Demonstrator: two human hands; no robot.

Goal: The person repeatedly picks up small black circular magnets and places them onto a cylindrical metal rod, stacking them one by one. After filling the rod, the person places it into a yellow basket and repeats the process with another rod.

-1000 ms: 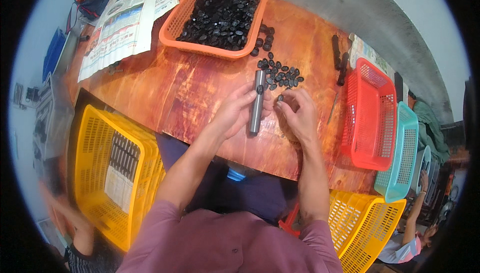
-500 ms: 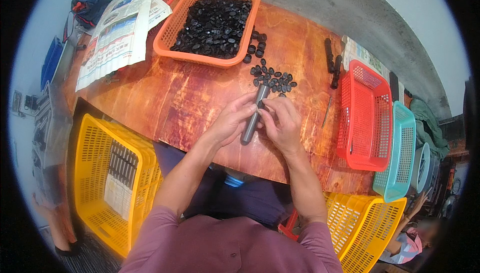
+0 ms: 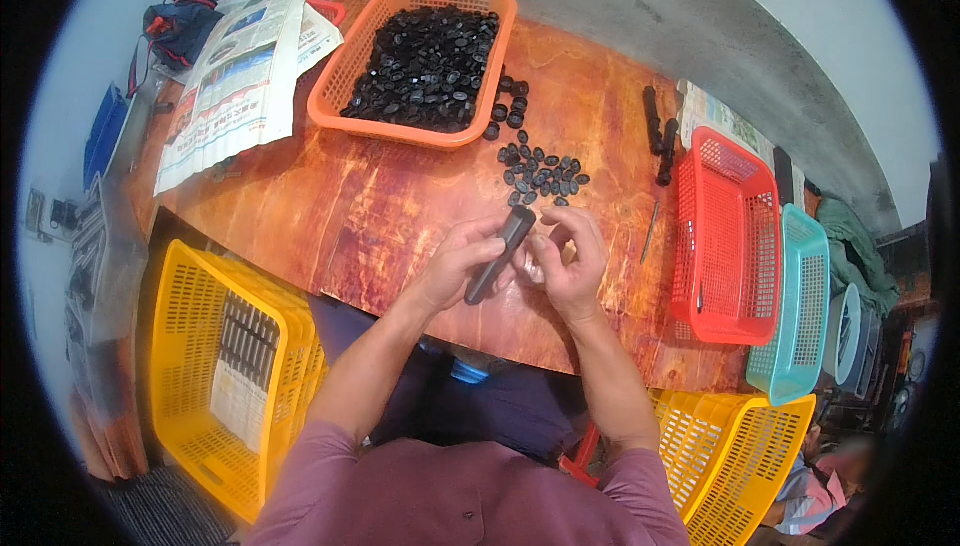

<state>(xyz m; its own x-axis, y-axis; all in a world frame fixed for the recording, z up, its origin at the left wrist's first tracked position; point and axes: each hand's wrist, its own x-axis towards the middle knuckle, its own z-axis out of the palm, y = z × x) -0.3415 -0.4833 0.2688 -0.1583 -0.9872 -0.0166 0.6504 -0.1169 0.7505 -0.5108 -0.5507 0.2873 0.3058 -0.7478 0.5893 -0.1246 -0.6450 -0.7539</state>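
Observation:
A dark grey tube-like piece [image 3: 500,256] lies slantwise in my left hand [image 3: 462,261], whose thumb presses on top of it while the fingers wrap beneath. Just right of the piece, my right hand [image 3: 572,264] hovers with bent fingers, thumb and index finger apart, and nothing visible between them. Small black oval caps [image 3: 545,174] are scattered on the wooden table just beyond my hands. Farther back, an orange basket [image 3: 322,106] holds a heap of similar black caps.
Several round black pieces [image 3: 515,104] lie beside the orange basket. On the right are a thin rod [image 3: 650,233], black tools [image 3: 660,136], a red basket [image 3: 685,316] and a teal basket [image 3: 790,386]. Newspaper [image 3: 225,96] covers the left back. Yellow crates [image 3: 275,426] flank me below the table [image 3: 380,216].
My right hand has come off the grey piece and moved slightly right. My left hand keeps hold of the piece, which now sits lower and more tilted.

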